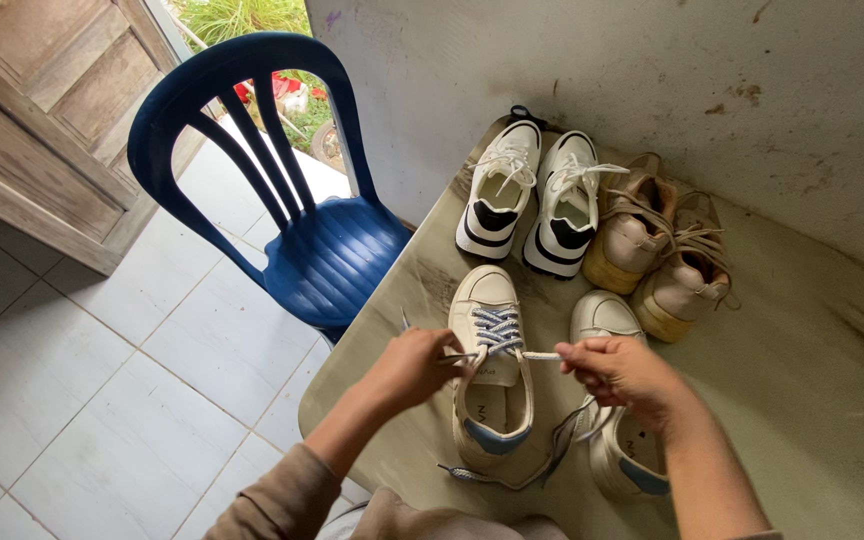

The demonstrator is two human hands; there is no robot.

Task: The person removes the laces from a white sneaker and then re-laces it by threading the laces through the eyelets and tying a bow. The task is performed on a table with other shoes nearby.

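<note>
Two hands (left hand (pixel 414 366), right hand (pixel 620 372)), cream sneaker (pixel 492 400) between, lace (pixel 540 355) pinched

Soft, even daylight enters from the open doorway at upper left, brightest on the white tiled floor (pixel 102 370). Shadows stay faint beneath the glossy blue plastic chair (pixel 292 210), whose seat shows mild sheen. Focus is sharp throughout; wide-angle distortion bends the edges.

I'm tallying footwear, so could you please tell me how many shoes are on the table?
6. Two white-and-black sneakers by the wall, two tan shoes right of them, a cream sneaker between the hands, and its partner partly under the right hand.
</note>
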